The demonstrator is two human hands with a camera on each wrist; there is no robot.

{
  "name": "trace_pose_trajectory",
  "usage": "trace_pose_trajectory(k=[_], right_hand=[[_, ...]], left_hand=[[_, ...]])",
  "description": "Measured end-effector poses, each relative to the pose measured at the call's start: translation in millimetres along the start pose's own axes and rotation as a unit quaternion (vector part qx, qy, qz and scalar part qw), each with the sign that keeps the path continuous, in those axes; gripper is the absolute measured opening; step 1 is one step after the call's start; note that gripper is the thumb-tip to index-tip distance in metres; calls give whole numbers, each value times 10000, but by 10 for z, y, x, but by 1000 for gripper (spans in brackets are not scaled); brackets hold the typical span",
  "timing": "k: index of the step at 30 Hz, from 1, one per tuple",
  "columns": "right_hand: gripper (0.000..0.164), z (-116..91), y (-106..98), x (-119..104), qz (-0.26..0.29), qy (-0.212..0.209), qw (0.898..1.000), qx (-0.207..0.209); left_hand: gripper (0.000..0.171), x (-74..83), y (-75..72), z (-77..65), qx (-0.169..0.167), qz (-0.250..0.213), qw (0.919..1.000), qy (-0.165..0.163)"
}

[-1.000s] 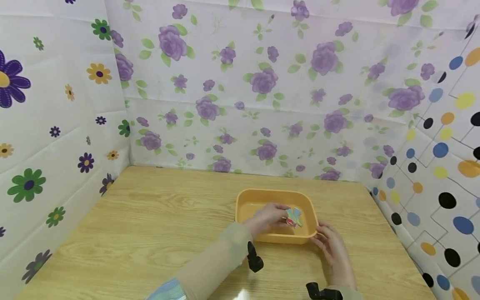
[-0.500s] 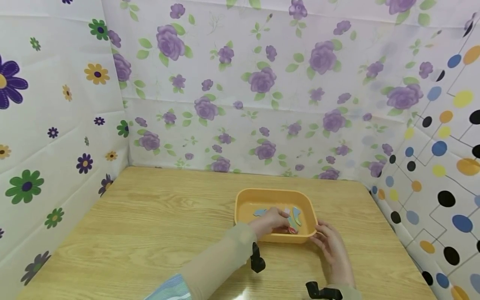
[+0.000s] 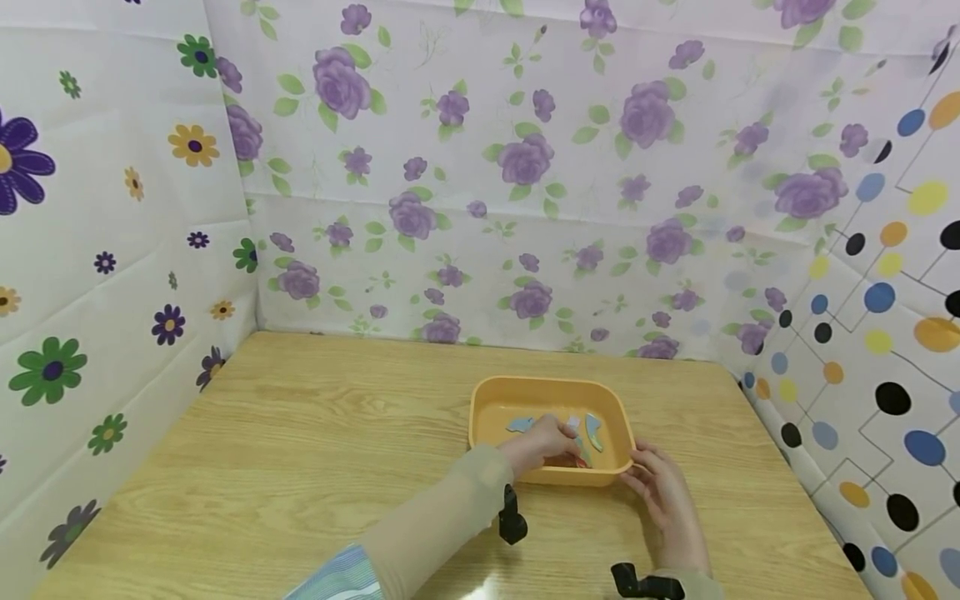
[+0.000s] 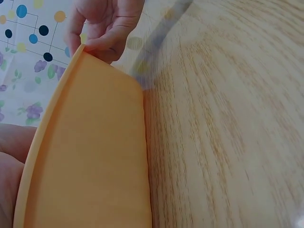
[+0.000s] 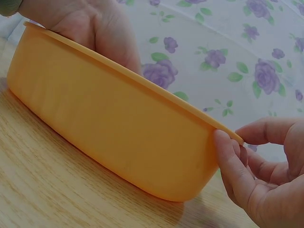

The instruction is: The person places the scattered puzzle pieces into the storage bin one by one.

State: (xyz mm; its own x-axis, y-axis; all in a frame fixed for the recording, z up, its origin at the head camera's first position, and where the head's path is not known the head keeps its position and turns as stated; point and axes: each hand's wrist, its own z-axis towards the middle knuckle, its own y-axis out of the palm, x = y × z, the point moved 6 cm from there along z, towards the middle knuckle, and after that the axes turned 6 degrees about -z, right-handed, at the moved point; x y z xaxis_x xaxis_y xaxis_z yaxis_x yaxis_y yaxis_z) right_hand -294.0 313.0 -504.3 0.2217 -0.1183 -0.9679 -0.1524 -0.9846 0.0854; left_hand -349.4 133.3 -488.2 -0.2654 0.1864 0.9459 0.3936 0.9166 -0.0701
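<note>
Inside an orange plastic tray [image 3: 551, 477], my left hand [image 3: 543, 440] reaches down with bent fingers at a flat green-and-red piece [image 3: 585, 452]. They seem to pinch it, though the fingertips are partly hidden; in the right wrist view the tray's wall covers them. My right hand [image 3: 663, 492] holds the tray's near right corner. In the right wrist view, the right hand's [image 5: 266, 166] thumb and fingers pinch the rim. A flat light-blue piece [image 3: 520, 425] lies left of my left hand. Past its fingers are a small pale pink piece [image 3: 573, 422] and a blue-and-yellow piece [image 3: 593, 432].
The tray rests on a wood-grain table [image 3: 337, 417], toward its right side. A purple-flowered cloth [image 3: 480, 208] hangs behind. Patterned sheets [image 3: 112, 292] stand along the left side, and a dotted sheet [image 3: 892, 333] along the right.
My left hand shifted slightly toward the tray's near side with the green-and-red piece, uncovering the light-blue and pink pieces. Its fingers now cover more of the red part. My right hand stays on the rim.
</note>
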Motion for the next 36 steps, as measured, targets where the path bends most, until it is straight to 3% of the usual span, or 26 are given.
trace_pose_trajectory(k=[6, 12, 21, 29, 36], right_hand=[[27, 0, 0, -1, 68, 60, 10000, -7], [30, 20, -14, 18, 4, 115, 9999, -4], [27, 27, -9, 23, -58, 69, 10000, -30], [35, 18, 14, 19, -88, 110, 9999, -64], [38, -40, 18, -51, -258, 143, 9996, 32]], left_hand=[[24, 24, -49, -31, -156, 399, 9991, 54], [31, 81, -69, -75, -308, 401, 9987, -91], [32, 106, -155, -137, -168, 568, 9981, -173], [52, 94, -330, -180, -604, 542, 9966, -133], [48, 214, -508, -336, -658, 1106, 9917, 40]])
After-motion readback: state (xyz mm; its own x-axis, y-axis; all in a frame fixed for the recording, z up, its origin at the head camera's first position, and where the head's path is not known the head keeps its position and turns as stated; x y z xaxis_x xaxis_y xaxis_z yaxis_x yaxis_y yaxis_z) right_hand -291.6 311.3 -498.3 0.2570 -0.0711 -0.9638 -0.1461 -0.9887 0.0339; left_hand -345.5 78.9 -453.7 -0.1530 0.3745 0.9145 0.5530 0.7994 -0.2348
